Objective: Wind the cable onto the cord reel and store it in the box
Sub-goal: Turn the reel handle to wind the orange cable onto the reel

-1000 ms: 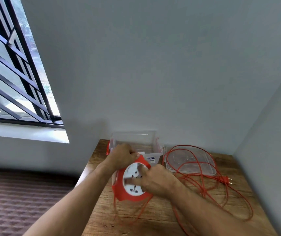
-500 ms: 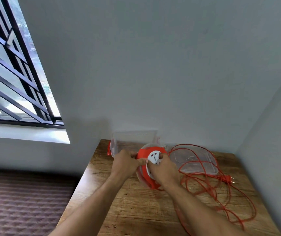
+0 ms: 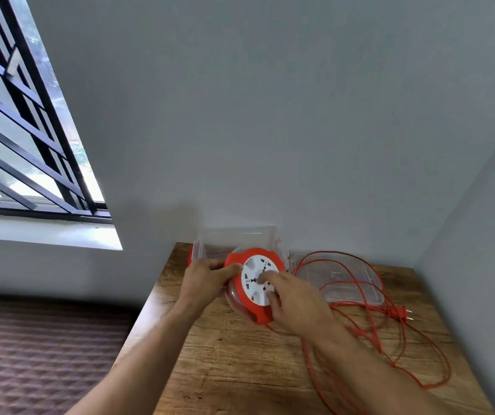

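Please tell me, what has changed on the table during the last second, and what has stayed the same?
The cord reel went from upright near the person to tilted flatter, closer to the box. The left hand keeps gripping its rim; the right hand stays on its white face. Lid and loose cable unchanged.

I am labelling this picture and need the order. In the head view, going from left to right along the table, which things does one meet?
left hand → cord reel → right hand → clear lid → plug. The box overlaps the reel, so I omit it.
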